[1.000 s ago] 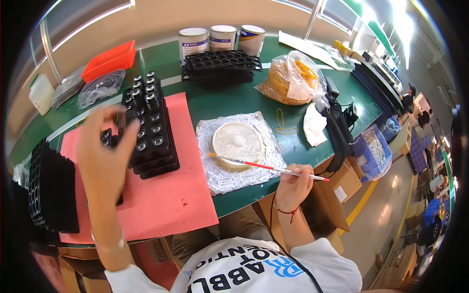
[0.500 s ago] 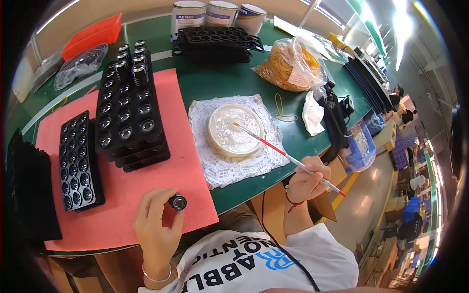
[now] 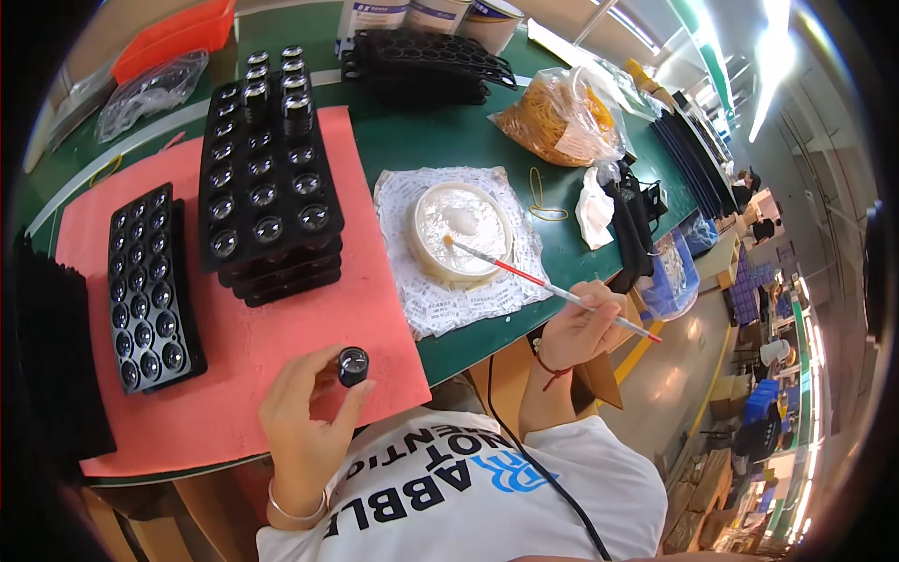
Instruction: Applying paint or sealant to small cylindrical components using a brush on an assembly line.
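My left hand (image 3: 307, 401) pinches a small black cylinder with a glassy end (image 3: 353, 366) between thumb and fingers, over the near edge of the pink mat. My right hand (image 3: 582, 326) is closed round a thin paintbrush (image 3: 556, 291) with a white and red handle. The brush's tip is at the left part of a round shallow dish (image 3: 423, 205) of whitish, glossy stuff. Under the dish lies a printed paper sheet (image 3: 403, 304). Left of it rises a stack of black trays (image 3: 245, 199), holding lens-like round pieces, with several black cylinders standing at its far end.
A second black tray of lens-like pieces (image 3: 142, 290) lies on the pink mat (image 3: 253, 393). Beyond the dish are empty black trays (image 3: 421, 66), cans (image 3: 435, 14) and a bag of rubber bands (image 3: 552, 117). Crumpled tissue (image 3: 594, 211) and a blue bin (image 3: 676, 281) are at right.
The view has shifted a little. The brush tip has moved from the middle of the dish toward its near left part. The cylinder in my left hand has tilted, showing more of its side.
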The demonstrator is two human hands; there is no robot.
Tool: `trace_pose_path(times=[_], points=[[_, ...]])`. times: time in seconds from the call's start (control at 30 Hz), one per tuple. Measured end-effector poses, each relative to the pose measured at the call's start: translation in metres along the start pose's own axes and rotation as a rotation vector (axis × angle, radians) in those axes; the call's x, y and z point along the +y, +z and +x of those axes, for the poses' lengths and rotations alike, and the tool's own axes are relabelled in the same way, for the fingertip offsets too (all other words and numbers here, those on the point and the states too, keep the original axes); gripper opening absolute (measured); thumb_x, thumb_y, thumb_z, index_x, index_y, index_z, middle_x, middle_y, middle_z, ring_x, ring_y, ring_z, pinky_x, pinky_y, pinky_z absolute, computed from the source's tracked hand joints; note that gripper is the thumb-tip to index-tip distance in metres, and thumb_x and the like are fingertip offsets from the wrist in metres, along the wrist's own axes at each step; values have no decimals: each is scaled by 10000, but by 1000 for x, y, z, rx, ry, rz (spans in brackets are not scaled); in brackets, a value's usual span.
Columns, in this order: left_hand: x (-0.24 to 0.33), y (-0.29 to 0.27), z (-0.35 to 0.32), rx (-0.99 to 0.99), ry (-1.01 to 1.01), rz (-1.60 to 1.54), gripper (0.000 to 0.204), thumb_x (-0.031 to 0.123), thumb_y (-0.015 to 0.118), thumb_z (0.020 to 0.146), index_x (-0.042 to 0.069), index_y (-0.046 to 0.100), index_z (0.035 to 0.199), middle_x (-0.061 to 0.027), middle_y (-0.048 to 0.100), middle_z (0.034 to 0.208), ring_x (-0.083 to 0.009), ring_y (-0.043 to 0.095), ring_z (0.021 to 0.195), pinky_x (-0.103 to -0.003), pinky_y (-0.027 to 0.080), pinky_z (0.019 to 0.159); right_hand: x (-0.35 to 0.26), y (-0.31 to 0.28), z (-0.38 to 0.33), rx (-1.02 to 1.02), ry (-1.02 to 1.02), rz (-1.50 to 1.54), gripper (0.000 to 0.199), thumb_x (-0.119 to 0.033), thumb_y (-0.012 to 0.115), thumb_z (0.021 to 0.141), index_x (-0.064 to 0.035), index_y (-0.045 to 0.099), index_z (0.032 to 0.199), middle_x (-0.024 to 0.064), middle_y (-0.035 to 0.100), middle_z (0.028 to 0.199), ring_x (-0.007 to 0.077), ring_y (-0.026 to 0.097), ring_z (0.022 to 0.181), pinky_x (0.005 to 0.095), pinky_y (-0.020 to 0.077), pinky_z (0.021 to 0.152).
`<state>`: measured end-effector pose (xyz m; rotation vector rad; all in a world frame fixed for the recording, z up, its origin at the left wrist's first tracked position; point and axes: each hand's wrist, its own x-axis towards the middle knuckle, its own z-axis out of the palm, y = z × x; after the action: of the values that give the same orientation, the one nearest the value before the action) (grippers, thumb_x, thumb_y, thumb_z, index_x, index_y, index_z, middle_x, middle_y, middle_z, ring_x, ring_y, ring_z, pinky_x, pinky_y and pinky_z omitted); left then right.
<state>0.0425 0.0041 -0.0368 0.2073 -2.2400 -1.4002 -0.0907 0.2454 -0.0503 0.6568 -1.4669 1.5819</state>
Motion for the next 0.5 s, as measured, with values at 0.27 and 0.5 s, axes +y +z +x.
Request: trace_pose_path(times=[0.27, 0.5], points=[[-2, -2, 2, -8, -172, -84, 316, 95, 742, 643, -15, 584, 893, -92, 619, 752, -155, 611, 631, -248, 507, 583, -2, 15, -21, 148, 419, 723, 265, -290, 338, 942, -88, 427, 795, -8, 412, 611, 95, 337, 552, 233, 287, 524], [-1, -1, 9, 41, -197, -138, 275, 98, 727, 668, -9, 585, 878, -85, 631, 752, -146, 629, 651, -234, 502, 580, -9, 18, -34, -67, 446, 845, 282, -296, 311, 947, -83, 424, 802, 14, 409, 589, 98, 344, 526, 240, 288, 509]])
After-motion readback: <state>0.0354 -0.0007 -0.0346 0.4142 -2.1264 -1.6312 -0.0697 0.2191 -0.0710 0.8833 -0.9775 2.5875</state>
